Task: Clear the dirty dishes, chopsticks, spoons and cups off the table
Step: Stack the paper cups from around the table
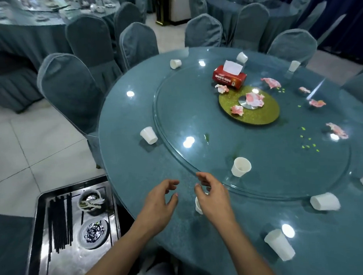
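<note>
Nine white cups (241, 166) are on the one round table (136, 181), one of them half hidden. One red tissue box (229, 77). Pink crumpled napkins (254, 99): probably seven, the far ones are small. One steel tray (78, 266) holds two dishes (94, 233) and black chopsticks (59, 221), too dense to count.

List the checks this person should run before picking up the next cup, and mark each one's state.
1. Left hand free: ok, holds nothing.
2. Right hand free: ok, fingers curl round nothing.
3. Small white cup under the right hand, already touched: cannot tell.
4. Shiny steel tray has bare room: ok.
5. Tall white paper cup at the near edge upright: not ok, it lies tipped.
</note>
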`<state>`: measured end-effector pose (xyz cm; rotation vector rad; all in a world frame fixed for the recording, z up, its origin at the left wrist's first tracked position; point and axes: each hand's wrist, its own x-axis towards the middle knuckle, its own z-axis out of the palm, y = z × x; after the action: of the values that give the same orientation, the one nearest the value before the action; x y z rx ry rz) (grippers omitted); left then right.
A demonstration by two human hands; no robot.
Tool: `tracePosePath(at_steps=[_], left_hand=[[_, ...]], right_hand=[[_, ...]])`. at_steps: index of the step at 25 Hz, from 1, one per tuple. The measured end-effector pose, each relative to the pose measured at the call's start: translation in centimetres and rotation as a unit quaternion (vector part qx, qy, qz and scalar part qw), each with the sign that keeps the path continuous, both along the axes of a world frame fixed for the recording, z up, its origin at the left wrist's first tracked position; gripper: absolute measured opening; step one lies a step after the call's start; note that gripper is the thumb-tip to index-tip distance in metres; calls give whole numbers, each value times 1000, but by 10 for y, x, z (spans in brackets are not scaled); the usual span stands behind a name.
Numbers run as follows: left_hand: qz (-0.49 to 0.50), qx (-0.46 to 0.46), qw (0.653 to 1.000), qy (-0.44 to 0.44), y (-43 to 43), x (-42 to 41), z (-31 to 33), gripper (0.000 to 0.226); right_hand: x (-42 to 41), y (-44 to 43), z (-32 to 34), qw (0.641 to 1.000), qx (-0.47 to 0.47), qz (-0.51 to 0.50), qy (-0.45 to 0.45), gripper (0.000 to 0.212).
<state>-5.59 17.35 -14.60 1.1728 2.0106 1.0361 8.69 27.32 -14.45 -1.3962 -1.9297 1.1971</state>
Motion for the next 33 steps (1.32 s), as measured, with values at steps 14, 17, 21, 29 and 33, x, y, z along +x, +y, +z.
tracePosePath(at_steps=[14, 17, 21, 29, 33], left_hand=[[131, -21, 989, -61, 67, -117, -32, 29], [156, -26, 984, -78, 90, -155, -44, 28], [185, -29, 977, -98, 121, -195, -59, 27], [195, -92, 965, -150, 181, -241, -97, 48], [209, -126, 950, -195, 199, -257, -120, 53]], right_hand=[[-148, 96, -9, 991, -15, 115, -72, 32], [-190, 128, -18, 987, -14, 125, -95, 34], [-237, 161, -33, 983, -12, 136, -122, 33], [-306, 208, -70, 969, -45, 163, -178, 41], [-328, 225, -87, 954, -76, 181, -225, 48]])
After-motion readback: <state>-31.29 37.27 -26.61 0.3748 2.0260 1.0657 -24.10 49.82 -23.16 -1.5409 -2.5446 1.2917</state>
